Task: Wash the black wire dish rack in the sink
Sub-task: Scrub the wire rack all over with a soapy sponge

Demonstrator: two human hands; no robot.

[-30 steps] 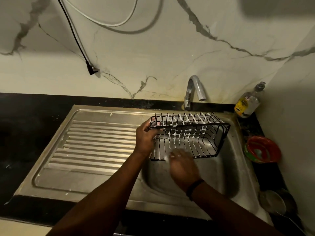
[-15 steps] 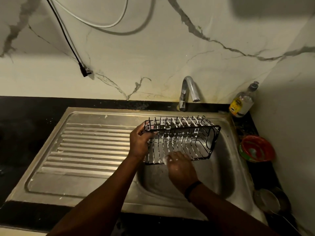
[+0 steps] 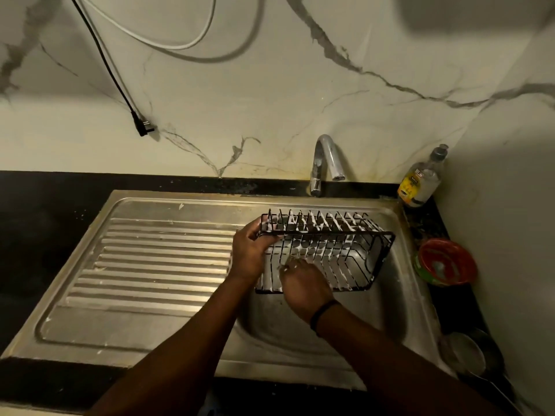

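Observation:
The black wire dish rack (image 3: 345,250) is held tilted over the steel sink basin (image 3: 396,310), its wires streaked with white suds. My left hand (image 3: 250,253) grips the rack's left end at the top rim. My right hand (image 3: 303,285) presses against the rack's lower front wires with sudsy fingers; whether it holds a scrubber is hidden. A black band circles my right wrist.
The faucet (image 3: 326,163) stands behind the basin, with no water visible. A ribbed drainboard (image 3: 156,259) lies to the left. A soap bottle (image 3: 420,181), a red bowl (image 3: 446,262) and a steel vessel (image 3: 468,352) sit along the right counter. Cables (image 3: 120,85) hang on the wall.
My right hand has slid up and left along the rack's front wires. The rack has tipped slightly flatter and my view has shifted a little.

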